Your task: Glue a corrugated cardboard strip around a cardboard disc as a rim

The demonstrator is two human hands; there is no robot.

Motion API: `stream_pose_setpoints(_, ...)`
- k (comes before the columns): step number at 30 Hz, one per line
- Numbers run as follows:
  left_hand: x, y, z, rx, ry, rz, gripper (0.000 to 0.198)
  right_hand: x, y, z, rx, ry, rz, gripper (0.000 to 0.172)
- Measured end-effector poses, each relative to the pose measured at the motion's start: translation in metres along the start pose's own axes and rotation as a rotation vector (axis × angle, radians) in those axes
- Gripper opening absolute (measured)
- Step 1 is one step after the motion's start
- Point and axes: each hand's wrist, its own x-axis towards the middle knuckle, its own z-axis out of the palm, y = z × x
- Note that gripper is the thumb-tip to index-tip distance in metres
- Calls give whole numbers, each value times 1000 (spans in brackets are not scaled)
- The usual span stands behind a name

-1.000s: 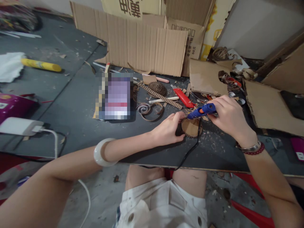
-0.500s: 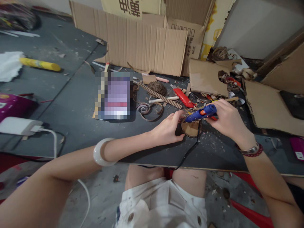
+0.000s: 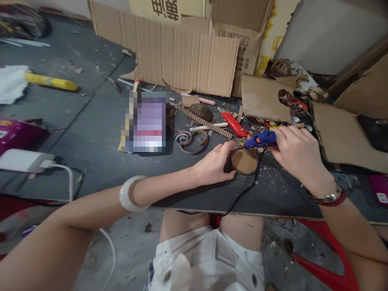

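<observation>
My right hand [image 3: 295, 155] is wrapped round a blue glue gun [image 3: 260, 140], whose tip points left at the far rim of a round cardboard disc [image 3: 244, 161]. A black cord runs from the gun down over the table edge. The disc has a corrugated edge and lies on the dark table. Holding it by its left side is my left hand [image 3: 215, 162], thumb near and fingers far. Whether the gun's tip touches the rim I cannot tell.
Behind the hands lie a red utility knife [image 3: 235, 124], a coiled corrugated dome [image 3: 200, 112], a cardboard strip [image 3: 212, 123] and a curled paper strip [image 3: 190, 141]. A blurred-out phone [image 3: 150, 123] is left of them. Large cardboard sheets [image 3: 182, 60] stand at the back.
The glue gun in my right hand has swung right and turned, uncovering the disc's top. My left hand stays where it was on the disc.
</observation>
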Motion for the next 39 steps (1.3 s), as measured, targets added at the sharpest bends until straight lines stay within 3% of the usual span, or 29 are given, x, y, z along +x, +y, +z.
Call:
stream_pose_setpoints(6, 0, 2, -1, 16, -8, -17, 64, 1, 1, -27, -92, -127, -30, 15)
stream_pose_setpoints(16, 0, 0, 0, 48, 4, 10, 62, -6, 6, -40, -6, -224, -23, 17)
stream_pose_setpoints(23, 0, 1, 0, 49, 7, 8, 60, -11, 5, -30, 158, -314, 4, 13)
stream_pose_setpoints(39, 0, 3, -1, 35, -11, -20, 60, -15, -10, -4, 498, -215, 129, 23)
